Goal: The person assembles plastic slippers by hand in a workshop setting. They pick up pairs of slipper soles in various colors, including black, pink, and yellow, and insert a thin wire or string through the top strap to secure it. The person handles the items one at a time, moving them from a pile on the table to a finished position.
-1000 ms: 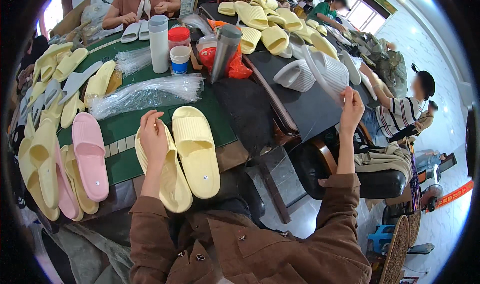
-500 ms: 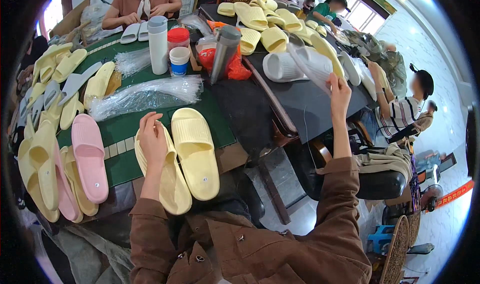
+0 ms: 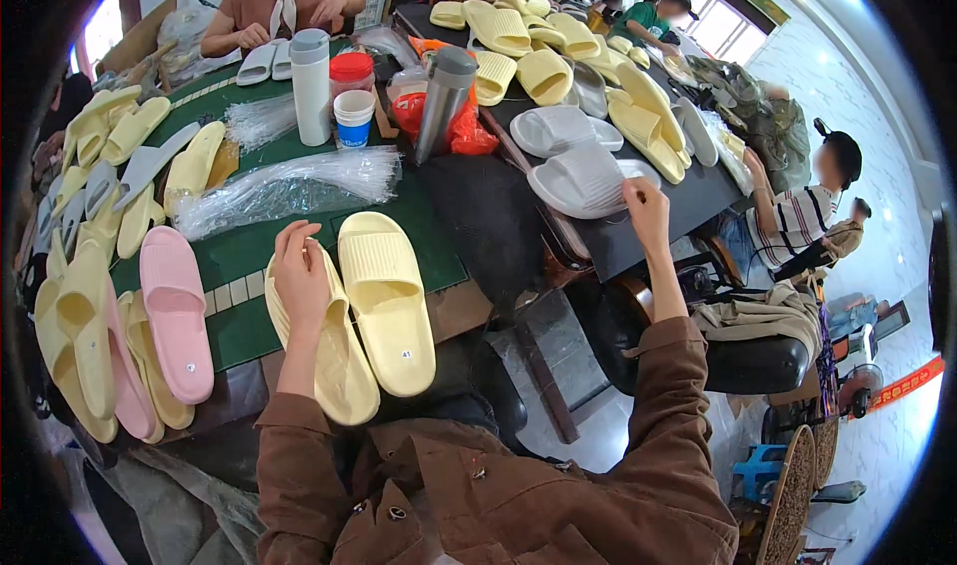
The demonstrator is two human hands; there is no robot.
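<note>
A pair of pale yellow ribbed slides lies at the near edge of the green-topped table, the left slide (image 3: 344, 366) beside the right slide (image 3: 387, 311). My left hand (image 3: 299, 276) rests over the strap of the left slide, its fingers loosely bent and a little apart. On the dark table to the right, a grey ribbed slide (image 3: 576, 181) overlaps another grey slide (image 3: 558, 130). My right hand (image 3: 648, 211) is closed, with its fingertips at the right edge of the nearer grey slide; its grip there is partly hidden.
Bundles of clear plastic strips (image 3: 289, 198), a white tumbler (image 3: 311, 87), a steel tumbler (image 3: 445, 107) and a paper cup (image 3: 353, 119) stand or lie across the tables. Pink slides (image 3: 177, 301) and yellow ones line the left. A person (image 3: 284, 12) sits opposite; others work at right.
My right hand has come down and slightly left, and the blurred grey slide it held up now lies lower on the dark table. My left hand stays over the yellow slide.
</note>
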